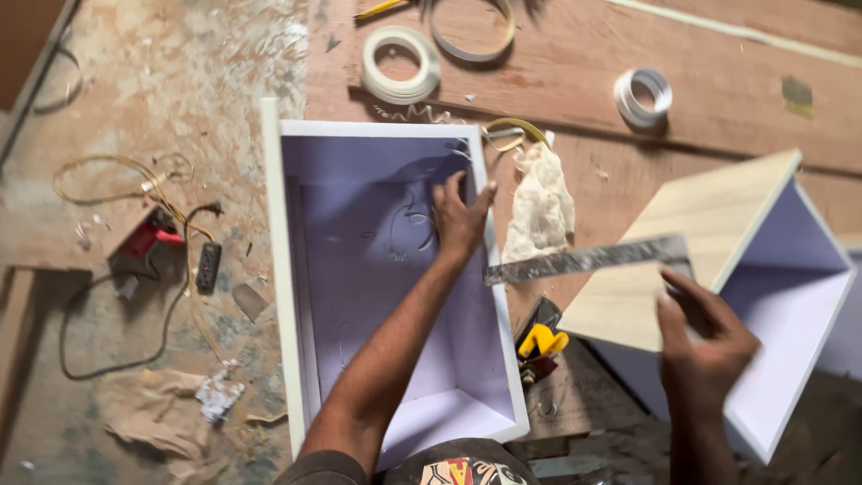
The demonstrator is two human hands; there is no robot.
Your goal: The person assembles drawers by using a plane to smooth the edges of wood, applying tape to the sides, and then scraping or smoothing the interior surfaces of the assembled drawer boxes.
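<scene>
My left hand [460, 216] reaches into an open white-edged box with lavender inner walls [377, 162] and grips its right wall near the far corner, fingers inside and thumb over the rim. My right hand [705, 337] holds the handle end of a long flat metal blade or ruler [584, 260], which points left toward that box and looks blurred. Under my right hand stands a second box [781, 296], tilted, with a pale wood-grain outer face [682, 242] and lavender inside.
A crumpled white cloth [539, 207] lies beside the first box. Rolls of white edge tape [400, 65] [643, 95] rest on the plywood bench behind. A yellow-handled tool [541, 343] sits between the boxes. On the dusty floor at left lie cables and a power strip [207, 266].
</scene>
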